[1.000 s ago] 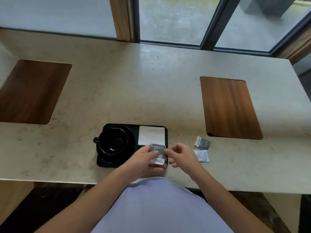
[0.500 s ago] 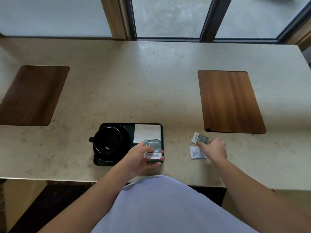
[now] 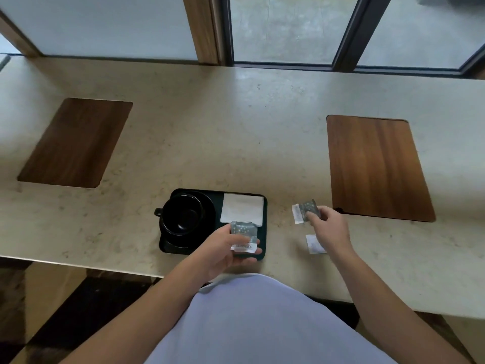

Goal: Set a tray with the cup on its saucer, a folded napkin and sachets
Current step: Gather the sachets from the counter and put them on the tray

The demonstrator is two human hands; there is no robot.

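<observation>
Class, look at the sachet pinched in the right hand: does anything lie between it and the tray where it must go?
Nothing visible does. The right hand holds its sachet above bare counter just right of the tray. On the tray, the left hand holds another sachet over the near right corner.

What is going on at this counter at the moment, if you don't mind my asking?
A person is setting a black tray on the counter. The cup sits on its saucer, with a folded napkin beside it. The left hand holds a sachet over the tray, and the right hand grips another sachet. One white sachet lies on the counter.
</observation>
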